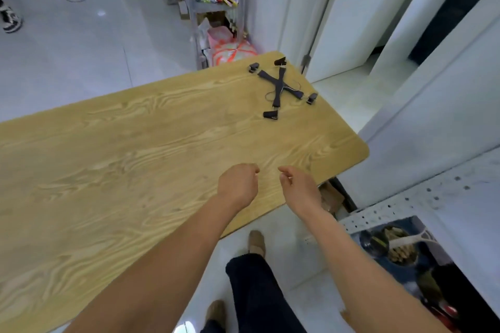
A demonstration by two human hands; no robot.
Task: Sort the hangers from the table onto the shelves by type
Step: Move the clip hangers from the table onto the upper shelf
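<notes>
Two black clip hangers (281, 86) with short flat bars lie crossed in an X near the far right corner of the light wood-grain desk (135, 157), well apart from both hands. Left hand (238, 186) and right hand (300, 189) hover side by side above the near edge, fingers loosely curled, grasping nothing, likely freed to reach for that pair.

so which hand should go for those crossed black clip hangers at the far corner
Right, probably. The right hand hangs empty nearer in line with the crossed hangers; the left hand, also empty, sits further to the side.
</notes>
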